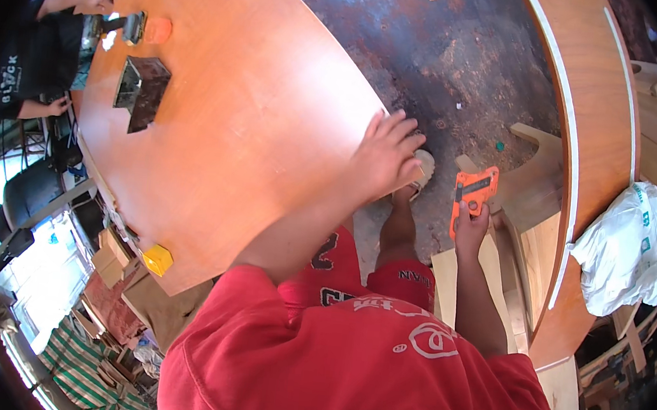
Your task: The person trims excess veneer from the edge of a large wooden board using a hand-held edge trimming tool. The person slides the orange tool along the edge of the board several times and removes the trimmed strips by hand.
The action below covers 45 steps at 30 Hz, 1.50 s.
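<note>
My left hand (386,157) rests on the right edge of a large orange-brown wooden panel (275,99), its fingers reaching over the rim and slightly apart. In my right hand (470,227) is an orange edge trimmer (476,188), a flat plastic body with a dark bar across it. The hand grips its lower end, thumb on top, away from the panel. A dark, angular cut-out (144,94) opens in the panel's left part.
At the far left a person (41,55) stands by the panel, near a dark clamp-like tool (131,28). A yellow block (157,260) sits at the panel's lower left corner. On the right, a curved wooden panel (591,111) with white edging carries a white plastic bag (625,250).
</note>
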Each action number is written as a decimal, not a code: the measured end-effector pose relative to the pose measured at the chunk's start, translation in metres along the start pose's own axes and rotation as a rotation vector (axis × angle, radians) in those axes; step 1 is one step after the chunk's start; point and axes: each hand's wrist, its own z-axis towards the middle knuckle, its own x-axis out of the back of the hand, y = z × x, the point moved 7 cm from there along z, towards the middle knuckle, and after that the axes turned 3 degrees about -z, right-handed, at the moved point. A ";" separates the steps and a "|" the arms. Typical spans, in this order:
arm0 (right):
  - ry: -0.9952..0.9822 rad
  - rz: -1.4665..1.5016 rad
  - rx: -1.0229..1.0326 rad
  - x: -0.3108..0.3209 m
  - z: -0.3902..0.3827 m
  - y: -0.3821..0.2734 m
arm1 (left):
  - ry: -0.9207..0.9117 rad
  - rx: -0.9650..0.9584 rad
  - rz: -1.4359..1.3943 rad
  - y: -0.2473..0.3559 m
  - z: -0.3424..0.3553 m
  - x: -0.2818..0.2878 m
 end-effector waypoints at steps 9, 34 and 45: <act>-0.056 0.094 -0.033 0.008 -0.015 0.018 | -1.050 -0.121 0.208 -0.064 0.085 -0.021; 0.106 0.729 0.083 -0.114 -0.034 -0.037 | -0.790 -0.413 0.129 -0.023 0.040 -0.040; 0.072 0.328 0.330 -0.095 -0.010 -0.076 | -0.486 -0.302 0.376 -0.100 0.071 0.025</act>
